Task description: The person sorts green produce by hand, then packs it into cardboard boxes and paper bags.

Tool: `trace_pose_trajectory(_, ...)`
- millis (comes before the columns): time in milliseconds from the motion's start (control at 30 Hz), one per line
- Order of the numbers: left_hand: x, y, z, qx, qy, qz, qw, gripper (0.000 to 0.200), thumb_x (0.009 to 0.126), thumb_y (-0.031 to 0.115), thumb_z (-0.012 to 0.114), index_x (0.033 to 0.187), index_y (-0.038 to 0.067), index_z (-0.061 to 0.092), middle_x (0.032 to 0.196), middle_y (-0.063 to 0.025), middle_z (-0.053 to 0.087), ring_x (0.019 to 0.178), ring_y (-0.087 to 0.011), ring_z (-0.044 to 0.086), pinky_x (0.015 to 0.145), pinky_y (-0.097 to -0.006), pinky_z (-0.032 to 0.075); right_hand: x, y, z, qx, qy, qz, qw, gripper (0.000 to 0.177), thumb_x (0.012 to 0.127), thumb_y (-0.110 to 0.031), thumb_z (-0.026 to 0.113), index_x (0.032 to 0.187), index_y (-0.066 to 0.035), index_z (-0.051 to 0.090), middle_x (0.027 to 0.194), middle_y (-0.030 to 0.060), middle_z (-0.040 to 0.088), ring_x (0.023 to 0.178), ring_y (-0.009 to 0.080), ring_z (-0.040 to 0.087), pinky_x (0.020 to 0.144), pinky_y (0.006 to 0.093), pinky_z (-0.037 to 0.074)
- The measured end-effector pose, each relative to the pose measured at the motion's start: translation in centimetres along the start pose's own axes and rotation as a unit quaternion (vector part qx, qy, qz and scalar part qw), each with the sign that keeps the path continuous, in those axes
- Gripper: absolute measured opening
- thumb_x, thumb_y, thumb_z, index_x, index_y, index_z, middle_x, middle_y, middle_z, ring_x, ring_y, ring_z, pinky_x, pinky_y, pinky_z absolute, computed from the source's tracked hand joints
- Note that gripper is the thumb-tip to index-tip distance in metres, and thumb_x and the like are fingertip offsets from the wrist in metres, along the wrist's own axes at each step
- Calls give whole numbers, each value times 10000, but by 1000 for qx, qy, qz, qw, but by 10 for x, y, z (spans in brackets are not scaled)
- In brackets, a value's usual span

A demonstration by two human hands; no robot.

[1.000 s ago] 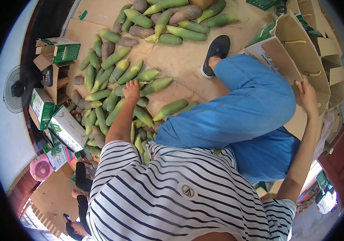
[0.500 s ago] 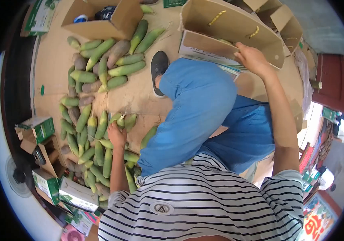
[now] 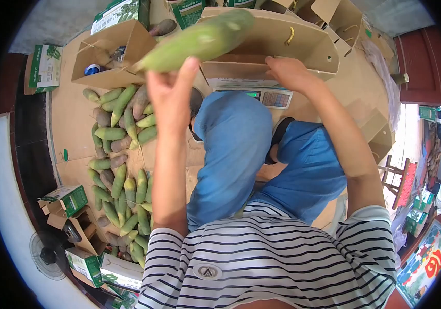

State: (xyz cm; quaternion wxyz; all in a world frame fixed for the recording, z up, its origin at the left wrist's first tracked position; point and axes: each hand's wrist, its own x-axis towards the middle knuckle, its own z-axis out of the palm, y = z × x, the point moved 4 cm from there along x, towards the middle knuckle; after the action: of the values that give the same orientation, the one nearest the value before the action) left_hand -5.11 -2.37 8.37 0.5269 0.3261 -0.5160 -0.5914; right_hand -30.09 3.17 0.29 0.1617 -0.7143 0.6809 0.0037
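Note:
My left hand (image 3: 171, 95) is raised, its thumb and fingers closed on the lower end of a large green radish (image 3: 200, 44). The radish is tilted and slightly blurred, in front of the left part of an open cardboard box (image 3: 310, 49). My right hand (image 3: 291, 72) grips the near wall of that box, with the fingertips over its edge. Below the box, the display and keypad of a digital scale (image 3: 277, 99) show. The box's inside is mostly hidden from me.
Many green and purplish radishes (image 3: 111, 134) lie on the floor to the left. Another open carton (image 3: 138, 49) with a blue-and-white item stands beyond them. Green-and-white boxes (image 3: 45, 69) and a fan (image 3: 47, 256) line the left side. A red chair (image 3: 405, 183) is at right.
My left hand has gone from the radish pile up toward the box, now with a radish in it. My right hand still grips the box wall. The view has shifted, and the scale shows more.

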Motion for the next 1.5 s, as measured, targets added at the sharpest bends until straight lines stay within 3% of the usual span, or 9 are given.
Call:
trace_pose_trajectory(133,-11,-50,-1,155,-25,-7,988,573,841,192,662,1309,7,388,1246,-126,475,1168,-230,460,914,-340,425,0,3,4,0,12,-10,1000,207,866,-187,557,909,1,481,828,201,607,841,395,573,695,483,456)
trace_pose_trajectory(267,-77,-132,-116,303,-17,-132,944,499,841,247,662,1250,27,479,1189,-154,527,1115,-242,507,872,-341,438,-5,3,2,3,-3,-16,1000,210,869,-195,552,899,-1,477,856,202,603,852,393,571,706,482,458)
trace_pose_trajectory(467,-266,-220,-337,596,-64,-301,741,546,767,341,692,1104,-60,541,1083,-233,573,1029,-366,537,898,-416,435,2,10,8,-1,25,-24,999,195,860,-205,553,910,-20,514,860,203,613,852,397,586,711,485,462)
trace_pose_trajectory(633,-379,-177,-387,635,29,-519,572,622,718,416,656,1110,-50,530,1111,-282,552,1061,-416,533,917,-441,442,6,15,7,-18,36,-65,997,268,902,-226,514,1077,-24,507,972,229,600,936,412,557,768,467,445)
trace_pose_trajectory(1000,-490,-192,-425,307,489,-616,536,691,698,344,774,1180,-44,466,1165,-235,534,1033,-340,559,826,-468,463,11,16,9,25,-16,20,999,395,916,-252,524,1195,23,471,920,240,602,873,357,584,771,389,447)
trace_pose_trajectory(1167,-520,-226,-421,157,486,-681,524,684,692,292,808,1230,27,481,1165,-146,553,1025,-264,550,755,-475,477,12,17,10,35,-32,61,997,435,916,-270,523,1233,22,461,989,246,609,943,372,583,807,386,449)
trace_pose_trajectory(1267,-565,-269,-448,190,496,-591,607,802,652,334,819,1274,-23,461,1246,-156,529,1090,-331,528,908,-458,424,11,22,10,25,-11,-1,1000,437,914,-280,520,1235,12,466,1025,256,601,983,379,576,822,393,447)
trace_pose_trajectory(1400,-520,-239,-408,90,515,-571,633,687,626,311,825,1144,-49,553,1152,-151,581,1024,-274,565,825,-358,481,8,7,1,-17,-6,9,1000,386,896,-259,518,1178,2,491,1013,253,600,976,401,560,819,431,446)
trace_pose_trajectory(1500,-502,-219,-398,263,430,-513,695,625,644,267,814,1111,-54,550,1085,-164,592,945,-283,589,791,-379,487,4,18,5,-15,36,-30,999,341,891,-242,519,1145,-17,490,998,228,606,956,400,558,795,448,448)
